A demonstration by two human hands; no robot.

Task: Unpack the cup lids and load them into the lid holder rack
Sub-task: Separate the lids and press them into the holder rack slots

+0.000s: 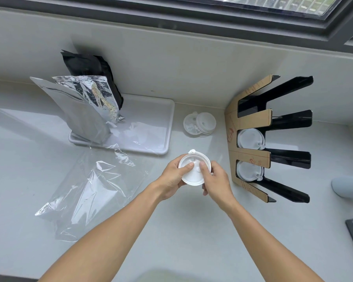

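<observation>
Both hands, left (174,177) and right (216,181), clamp one small stack of lids (194,169) above the desk (192,231), thumbs pressed on top, probably to square it for loading. The rack (251,147) stands just right of them, two nearer slots already holding lids.

Glossy white plastic lid (194,171), crinkled clear film (86,192), shiny foil pouch (94,102).

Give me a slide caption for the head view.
Both hands hold white plastic cup lids beside black lid rack.
</observation>
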